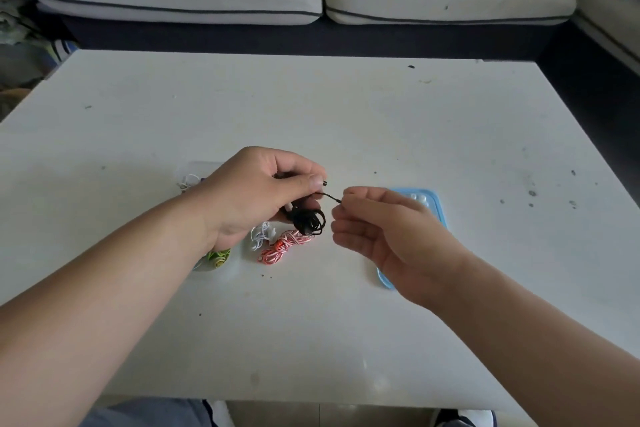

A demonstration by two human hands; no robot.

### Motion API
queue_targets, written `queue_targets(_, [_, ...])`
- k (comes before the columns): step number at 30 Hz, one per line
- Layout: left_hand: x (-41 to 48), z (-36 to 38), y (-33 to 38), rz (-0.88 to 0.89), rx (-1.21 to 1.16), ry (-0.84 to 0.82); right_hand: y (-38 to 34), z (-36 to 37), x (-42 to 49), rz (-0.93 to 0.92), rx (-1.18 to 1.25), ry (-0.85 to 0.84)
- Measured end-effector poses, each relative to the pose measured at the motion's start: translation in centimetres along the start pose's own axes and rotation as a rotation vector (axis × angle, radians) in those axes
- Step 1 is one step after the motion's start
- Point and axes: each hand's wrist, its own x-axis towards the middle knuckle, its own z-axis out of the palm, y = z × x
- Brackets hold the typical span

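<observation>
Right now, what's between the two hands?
In the head view, only a short stretch of the black cable, running from the left hand, which grips the coil, to the right hand, which pinches its end.

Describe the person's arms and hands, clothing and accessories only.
The left arm and right arm are bare up to the frame edge, with no sleeves showing. The left hand and right hand wear no gloves. No rings, watch or bracelet show on the visible sides. The left thumbnail is short and unpainted.
</observation>
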Motion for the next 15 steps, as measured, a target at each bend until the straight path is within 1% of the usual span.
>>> queue_targets(3, [0.1, 0.0, 0.0, -0.015, -0.022, 0.007, -0.4, -0.4, 0.2, -0.055, 0.002, -0.003])
queue_targets(8, [0.3, 0.0, 0.2, -0.025, -0.082, -0.026, -1.0, -0.9, 0.6, -0.09, 0.032, -0.069])
queue_targets(11, [0.3, -0.1, 0.4, -0.013, -0.121, -0.038, -1.2, -1.1, 0.8, -0.128, -0.015, -0.07])
queue_targets(15, [0.1, -0.4, 0.4, -0.025, -0.197, -0.083, -1.1, -1.2, 0.9, -0.101, -0.003, -0.052])
